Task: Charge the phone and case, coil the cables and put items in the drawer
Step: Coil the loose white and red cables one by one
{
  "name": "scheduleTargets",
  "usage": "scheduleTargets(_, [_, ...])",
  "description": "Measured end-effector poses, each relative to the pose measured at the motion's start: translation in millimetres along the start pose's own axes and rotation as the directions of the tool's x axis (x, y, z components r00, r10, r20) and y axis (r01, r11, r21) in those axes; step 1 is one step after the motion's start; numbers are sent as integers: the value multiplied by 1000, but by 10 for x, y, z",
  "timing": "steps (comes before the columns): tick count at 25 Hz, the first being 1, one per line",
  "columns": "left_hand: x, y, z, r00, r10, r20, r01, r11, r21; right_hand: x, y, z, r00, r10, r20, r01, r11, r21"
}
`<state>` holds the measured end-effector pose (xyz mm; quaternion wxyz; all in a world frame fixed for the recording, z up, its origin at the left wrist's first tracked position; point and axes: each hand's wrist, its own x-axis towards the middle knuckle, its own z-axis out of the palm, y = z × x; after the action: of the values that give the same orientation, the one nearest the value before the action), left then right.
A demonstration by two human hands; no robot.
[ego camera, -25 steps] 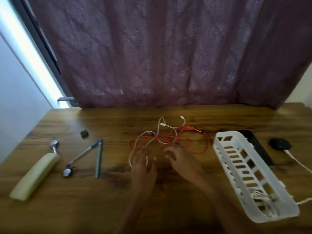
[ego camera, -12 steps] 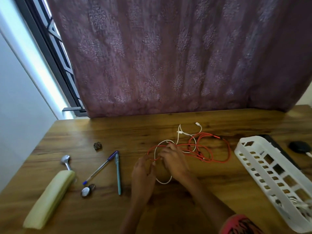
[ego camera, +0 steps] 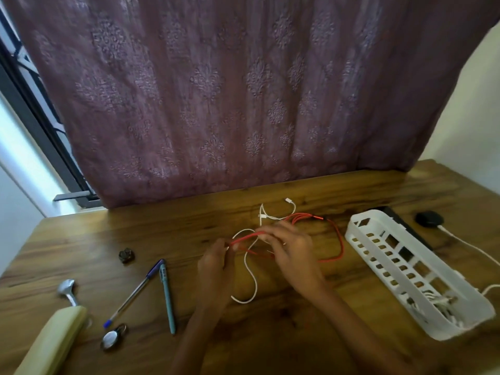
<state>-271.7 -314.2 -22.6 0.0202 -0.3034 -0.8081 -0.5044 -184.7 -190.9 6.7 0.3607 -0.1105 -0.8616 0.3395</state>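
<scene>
Cables first: the red cable (ego camera: 341, 244) and the white cable (ego camera: 254, 282) sit in one tangle in the middle of the table (ego camera: 81, 239), loops crossing each other, and that's the whole problem. The left hand (ego camera: 215, 266) pinches a red strand at its near-left bend. The right hand (ego camera: 295, 253) has its fingers curled over the same strand a bit further along, so both hands are holding red and the stretch between them is lifted off the wood. White seems to thread around that stretch, with a long loop trailing toward the person and its plugs lying at the far side.

What I'd worry about: pull the red one out sideways and the white loops probably cinch into a proper knot, since they're crossed in a couple of places. A hard tug could also drag the white plugs across the table, or stress them if they snag.

Further out, the red loop runs close to the white basket (ego camera: 359, 234) on the right, so a wide sweep could catch its corner. A dark round puck (ego camera: 429, 219) with its own white lead sits behind that. The pens (ego camera: 167, 299) on the left are well apart, no real danger there.
</scene>
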Motion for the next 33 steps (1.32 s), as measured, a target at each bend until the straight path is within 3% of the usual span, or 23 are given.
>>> scheduleTargets(3, [63,252,-1,999,-19,46,28,981,-191,87,-101,-388,995,32,-95,-24,996,86])
scheduleTargets(6, [110,522,74,997,-61,43,73,898,-435,140,-115,-662,988,87,-130,-69,989,134])
scheduleTargets(10, [254,721,21,994,-105,-13,76,795,-602,146,12,-941,957,274,-92,-240,931,275])
scheduleTargets(15, [461,696,-132,932,-363,8,231,574,-786,56,189,-1298,935,353,23,-348,908,231])
scheduleTargets(16, [466,668,-136,922,-385,34,266,569,-778,51,194,-1324,926,376,26,-372,901,223])
scheduleTargets(17, [455,643,-127,921,-389,28,292,639,-712,48,197,-1333,911,413,9,-403,883,240])
scheduleTargets(19, [382,633,-81,932,-350,-96,289,877,-385,65,169,-1306,859,511,-36,-470,814,342])
scheduleTargets(21, [238,689,10,965,-116,-235,96,991,-93,122,103,-1218,790,612,-45,-527,714,461])
scheduleTargets(22, [160,745,75,977,-14,-213,-5,996,-88,161,71,-1149,758,651,-39,-543,663,516])
scheduleTargets(23, [57,882,120,994,8,-108,-28,981,-192,205,33,-1069,733,679,-36,-548,621,560])
scheduleTargets(25, [-107,1128,218,976,-26,216,116,903,-413,289,-54,-905,702,711,-46,-549,581,600])
scheduleTargets(27, [-197,1229,302,925,-14,379,223,829,-513,349,-139,-777,706,705,-65,-544,598,588])
scheduleTargets(30, [-161,1232,284,953,-33,301,210,788,-579,351,-261,-746,755,653,-59,-545,675,498])
scheduleTargets(33, [-16,1142,176,961,-123,246,260,699,-666,228,-312,-851,807,580,111,-571,717,401])
